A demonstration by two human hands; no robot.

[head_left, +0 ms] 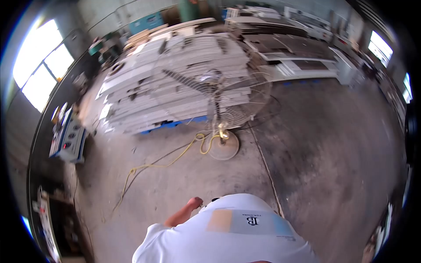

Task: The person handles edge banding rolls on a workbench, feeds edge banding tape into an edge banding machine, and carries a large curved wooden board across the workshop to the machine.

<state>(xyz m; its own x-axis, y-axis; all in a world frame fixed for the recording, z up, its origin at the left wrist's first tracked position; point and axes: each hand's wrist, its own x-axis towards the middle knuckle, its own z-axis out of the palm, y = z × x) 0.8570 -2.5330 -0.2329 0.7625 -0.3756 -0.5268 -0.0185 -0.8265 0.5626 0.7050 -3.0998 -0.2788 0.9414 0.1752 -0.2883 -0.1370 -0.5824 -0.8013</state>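
Note:
My left hand (195, 202) shows at the lower middle, beside the front of my white shirt (245, 228). Its fingers look curled, but they are small and blurred, and whether they hold anything cannot be made out. My right hand is out of the picture. Ahead of me stands a large fan (214, 83) with a wire cage on a round base (224, 149). A yellow cord (164, 165) is looped at the fan's stand and trails left across the concrete floor.
Behind the fan lie wide stacks of pale panels (175, 83), partly on blue pallets. More boards (291, 46) are piled at the back right. A control box (70, 138) stands at the left, above a shelf (52, 223). A seam runs along the floor.

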